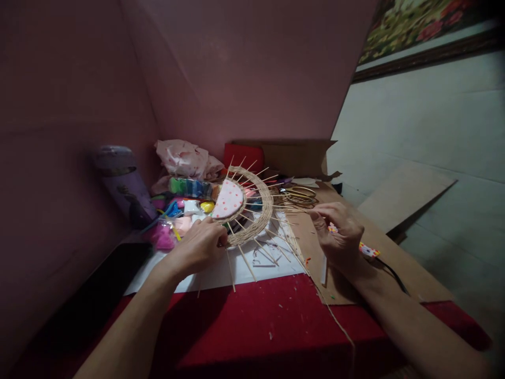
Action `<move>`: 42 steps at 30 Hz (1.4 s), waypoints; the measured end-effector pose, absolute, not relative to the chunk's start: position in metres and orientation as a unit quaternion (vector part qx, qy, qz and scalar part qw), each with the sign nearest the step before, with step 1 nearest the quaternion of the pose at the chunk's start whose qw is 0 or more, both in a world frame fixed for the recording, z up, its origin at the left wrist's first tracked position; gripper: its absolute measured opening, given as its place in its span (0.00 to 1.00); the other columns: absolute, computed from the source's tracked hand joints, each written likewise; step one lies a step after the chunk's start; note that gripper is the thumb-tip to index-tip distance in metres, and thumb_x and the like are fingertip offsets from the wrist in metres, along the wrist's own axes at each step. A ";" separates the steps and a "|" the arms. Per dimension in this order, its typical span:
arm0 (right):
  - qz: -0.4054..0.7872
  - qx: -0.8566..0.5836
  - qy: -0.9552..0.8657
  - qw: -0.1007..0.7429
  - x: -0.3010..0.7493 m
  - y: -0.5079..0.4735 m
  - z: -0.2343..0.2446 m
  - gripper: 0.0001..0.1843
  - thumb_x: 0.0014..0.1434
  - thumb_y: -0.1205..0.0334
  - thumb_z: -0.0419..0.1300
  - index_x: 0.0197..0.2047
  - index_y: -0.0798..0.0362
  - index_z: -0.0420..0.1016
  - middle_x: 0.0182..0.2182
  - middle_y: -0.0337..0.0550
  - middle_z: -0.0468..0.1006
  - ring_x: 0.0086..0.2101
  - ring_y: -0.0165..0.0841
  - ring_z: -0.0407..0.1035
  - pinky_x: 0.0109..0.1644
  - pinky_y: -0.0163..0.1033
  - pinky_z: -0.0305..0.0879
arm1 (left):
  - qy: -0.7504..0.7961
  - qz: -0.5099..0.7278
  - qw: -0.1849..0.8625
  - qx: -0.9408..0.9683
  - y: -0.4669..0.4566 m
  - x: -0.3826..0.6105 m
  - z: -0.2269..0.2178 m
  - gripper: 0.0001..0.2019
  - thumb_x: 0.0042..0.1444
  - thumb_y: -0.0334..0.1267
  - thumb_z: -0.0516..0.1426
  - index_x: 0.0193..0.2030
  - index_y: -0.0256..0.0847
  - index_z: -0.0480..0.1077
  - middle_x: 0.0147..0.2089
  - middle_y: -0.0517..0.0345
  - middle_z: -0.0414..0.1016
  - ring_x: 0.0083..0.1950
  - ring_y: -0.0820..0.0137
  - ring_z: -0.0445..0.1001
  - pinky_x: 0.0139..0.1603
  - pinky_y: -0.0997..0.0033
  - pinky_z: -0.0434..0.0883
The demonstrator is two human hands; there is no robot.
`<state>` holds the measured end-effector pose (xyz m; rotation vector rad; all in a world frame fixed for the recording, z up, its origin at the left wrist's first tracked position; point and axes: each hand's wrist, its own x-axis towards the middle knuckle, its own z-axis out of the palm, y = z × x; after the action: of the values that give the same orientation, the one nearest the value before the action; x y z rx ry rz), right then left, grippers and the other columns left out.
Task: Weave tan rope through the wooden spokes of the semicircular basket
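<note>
My left hand [201, 243] is closed on the lower left rim of a woven piece [252, 210], tilted up off the table. The piece is a half-round of twine wound through many thin wooden sticks, with a pink dotted centre [228, 200]. My right hand [340, 231] is pinched just right of the stick ends, fingers curled around a strand of twine [335, 318] that trails down over the table's front edge. A small patterned thing [369, 251] shows behind that wrist.
A red cloth [268, 326] covers the table front, with white paper [221, 271] and brown cardboard [379, 258] on it. Coloured packets and clay [185, 202] lie at the back left, beside a purple bottle [120, 181]. Gold rings [302, 195] and an open cardboard box [295, 155] stand behind.
</note>
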<state>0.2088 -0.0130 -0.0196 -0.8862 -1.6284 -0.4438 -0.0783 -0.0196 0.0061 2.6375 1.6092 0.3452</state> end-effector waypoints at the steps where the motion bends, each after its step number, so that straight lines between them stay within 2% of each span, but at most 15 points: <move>1: -0.191 -0.381 -0.696 0.578 0.209 -0.013 -0.019 0.01 0.53 0.66 0.58 0.30 0.52 0.71 0.27 0.44 0.73 0.31 0.34 0.67 0.35 0.40 0.65 | 0.518 0.113 0.018 0.848 -0.019 -0.078 0.006 0.05 0.41 0.30 0.54 0.24 0.41 0.70 0.28 0.54 0.67 0.34 0.66 0.62 0.31 0.68 0.56; 7: -0.187 -0.383 -0.695 0.579 0.209 -0.013 -0.018 0.02 0.54 0.66 0.58 0.30 0.52 0.71 0.28 0.43 0.73 0.30 0.33 0.67 0.33 0.39 0.65 | 0.515 0.122 0.038 0.848 -0.018 -0.079 0.004 0.05 0.40 0.29 0.54 0.23 0.41 0.70 0.27 0.55 0.66 0.32 0.67 0.63 0.30 0.68 0.57; 14: -0.182 -0.392 -0.685 0.586 0.211 -0.014 -0.017 0.02 0.54 0.66 0.58 0.29 0.52 0.70 0.28 0.43 0.73 0.30 0.33 0.67 0.34 0.39 0.64 | 0.508 0.156 0.053 0.846 -0.018 -0.076 0.010 0.05 0.46 0.32 0.53 0.24 0.41 0.70 0.27 0.56 0.68 0.31 0.69 0.63 0.30 0.70 0.58; 19: -0.171 -0.390 -0.688 0.588 0.211 -0.015 -0.017 0.02 0.54 0.66 0.58 0.30 0.52 0.70 0.28 0.43 0.73 0.30 0.33 0.66 0.33 0.39 0.64 | 0.496 0.252 0.004 0.831 -0.015 -0.064 0.003 0.07 0.51 0.35 0.53 0.25 0.40 0.70 0.29 0.55 0.70 0.36 0.66 0.63 0.36 0.68 0.60; 22: -0.167 -0.390 -0.692 0.584 0.210 -0.016 -0.015 0.03 0.54 0.65 0.57 0.29 0.52 0.69 0.28 0.43 0.73 0.30 0.33 0.66 0.33 0.39 0.63 | 0.470 0.255 -0.018 0.845 -0.015 -0.060 0.000 0.05 0.51 0.36 0.55 0.26 0.41 0.70 0.30 0.56 0.71 0.39 0.65 0.63 0.39 0.67 0.60; 24: -0.163 -0.389 -0.694 0.584 0.210 -0.017 -0.015 0.03 0.55 0.65 0.57 0.29 0.52 0.69 0.28 0.43 0.72 0.30 0.33 0.66 0.33 0.39 0.63 | 0.485 0.246 -0.030 0.838 -0.015 -0.062 0.001 0.05 0.50 0.38 0.55 0.28 0.41 0.70 0.32 0.56 0.71 0.40 0.65 0.63 0.40 0.66 0.60; 27: -0.146 -0.390 -0.703 0.577 0.209 -0.019 -0.015 0.03 0.55 0.65 0.56 0.30 0.52 0.70 0.29 0.43 0.72 0.32 0.33 0.66 0.33 0.39 0.63 | 0.562 0.244 -0.070 0.787 -0.012 -0.070 0.002 0.09 0.52 0.42 0.53 0.35 0.40 0.70 0.39 0.51 0.71 0.41 0.63 0.64 0.41 0.65 0.61; 30: -0.104 -0.385 -0.755 0.521 0.207 -0.020 -0.016 0.05 0.56 0.64 0.55 0.30 0.51 0.71 0.30 0.43 0.73 0.34 0.34 0.66 0.38 0.41 0.63 | 0.655 0.212 -0.082 0.721 -0.006 -0.078 0.000 0.16 0.53 0.45 0.51 0.42 0.37 0.68 0.39 0.47 0.71 0.40 0.61 0.67 0.38 0.65 0.61; 34: -0.050 -0.370 -0.835 0.404 0.201 -0.021 -0.016 0.08 0.56 0.60 0.55 0.28 0.52 0.72 0.32 0.42 0.75 0.37 0.35 0.65 0.44 0.44 0.60 | 0.696 0.225 0.036 0.681 -0.002 -0.082 -0.005 0.17 0.54 0.44 0.48 0.48 0.39 0.63 0.32 0.52 0.74 0.33 0.64 0.70 0.30 0.69 0.60; 38: -0.031 -0.341 -0.888 0.307 0.195 -0.021 -0.017 0.10 0.57 0.59 0.55 0.27 0.52 0.73 0.32 0.42 0.76 0.39 0.36 0.64 0.45 0.47 0.57 | 0.689 0.265 0.099 0.668 -0.002 -0.080 -0.007 0.15 0.51 0.34 0.49 0.46 0.39 0.64 0.29 0.55 0.74 0.30 0.67 0.70 0.28 0.71 0.59; 42: -0.028 -0.328 -0.900 0.285 0.191 -0.020 -0.022 0.08 0.57 0.62 0.54 0.34 0.52 0.74 0.32 0.43 0.76 0.41 0.37 0.64 0.45 0.47 0.57 | 0.687 0.323 0.099 0.644 0.001 -0.078 -0.006 0.16 0.48 0.30 0.48 0.44 0.38 0.66 0.28 0.56 0.74 0.29 0.69 0.70 0.26 0.73 0.59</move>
<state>0.1915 -0.0202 -0.0221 -0.8767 -2.4076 -0.0747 -0.0778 0.0011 -0.0062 1.9032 2.0310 0.9543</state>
